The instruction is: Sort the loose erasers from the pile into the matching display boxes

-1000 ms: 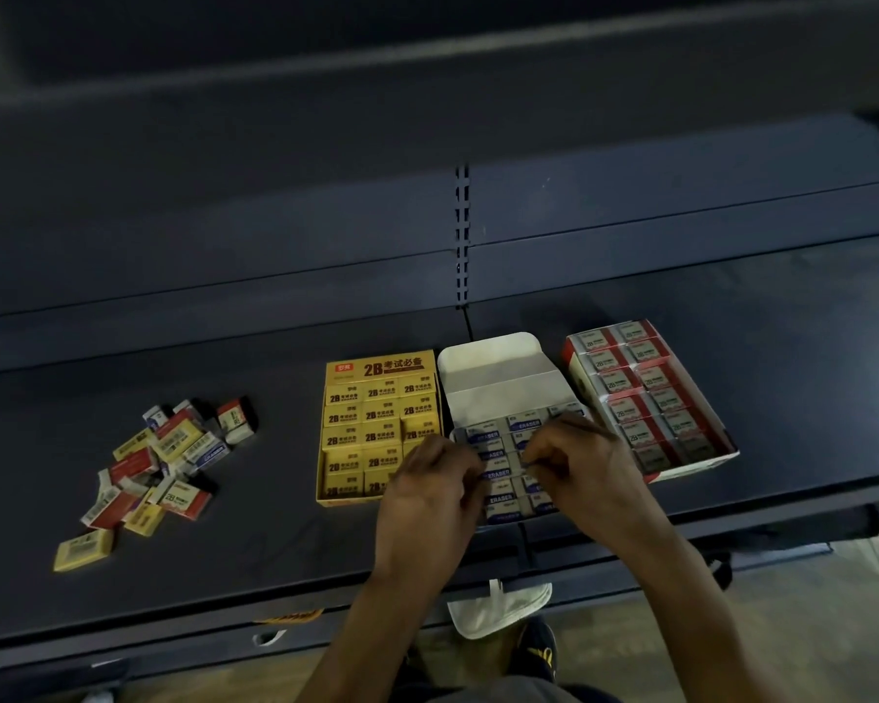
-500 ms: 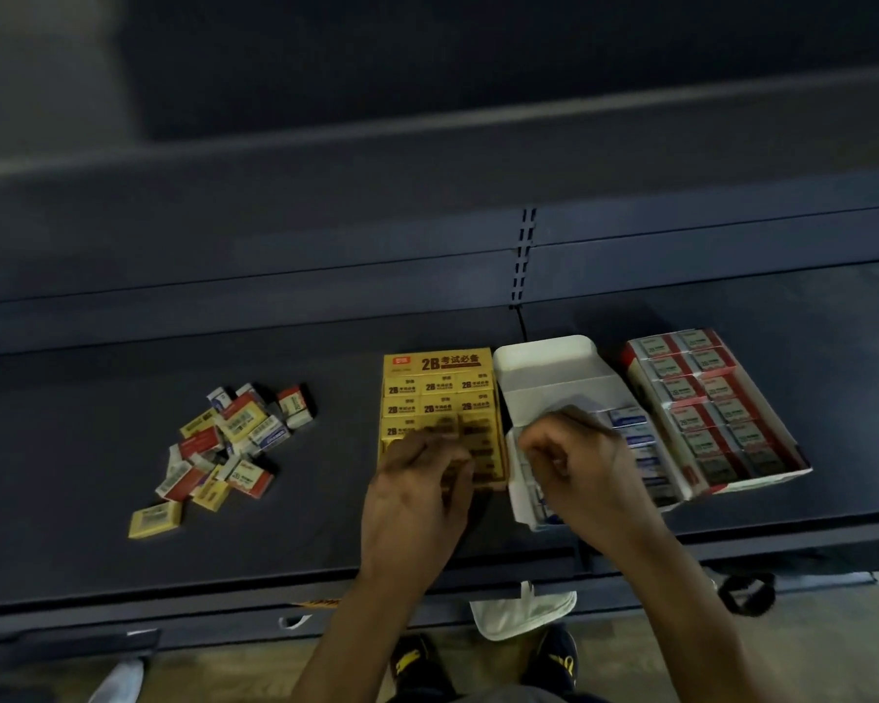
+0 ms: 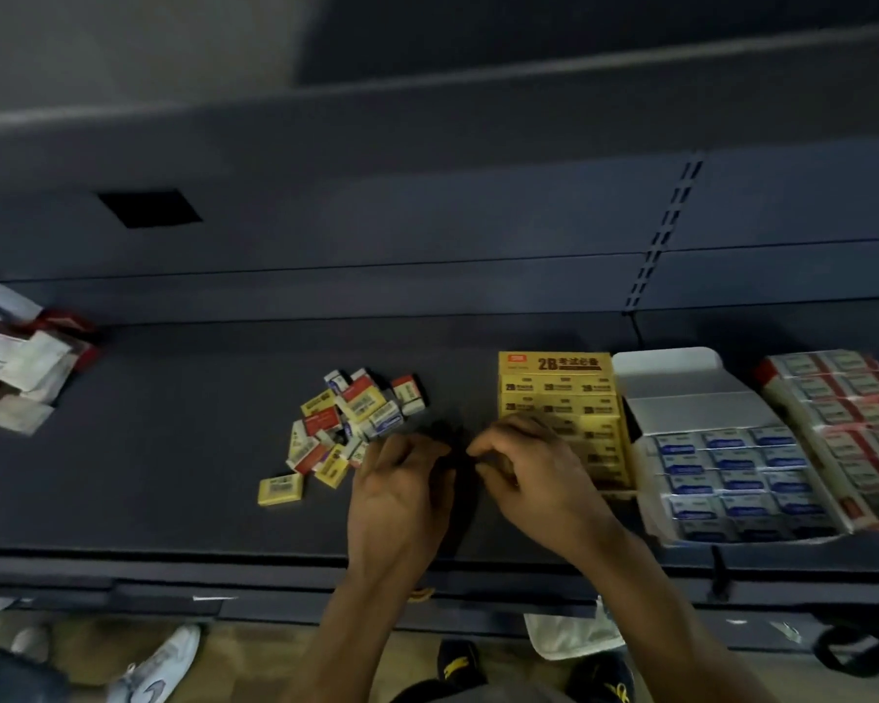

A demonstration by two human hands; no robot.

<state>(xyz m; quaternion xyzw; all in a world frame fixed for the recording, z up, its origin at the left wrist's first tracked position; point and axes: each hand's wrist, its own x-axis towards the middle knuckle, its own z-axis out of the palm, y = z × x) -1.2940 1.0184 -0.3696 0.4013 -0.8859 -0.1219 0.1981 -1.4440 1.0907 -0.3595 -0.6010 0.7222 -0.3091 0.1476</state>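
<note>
— Any writing legible on the yellow display box [image 3: 554, 362]?
— "2B", bold, on its top flap and repeated on the yellow erasers packed inside. The rest is blurred.
— Where is the pile of loose erasers [image 3: 348, 428]?
— On the shelf [image 3: 173, 474], left of the yellow box; yellow, red and blue wrappers mixed, print unreadable.
— The other boxes?
— Just right of it, a white box [image 3: 681, 378] of blue-labelled erasers; beyond that, a red box [image 3: 763, 371].
— The hands?
— The left hand [image 3: 402, 494] is beside the pile, the right hand [image 3: 534, 479] over the yellow box's near left corner. Fingers curled; whether either grip holds anything, I cannot tell.
</note>
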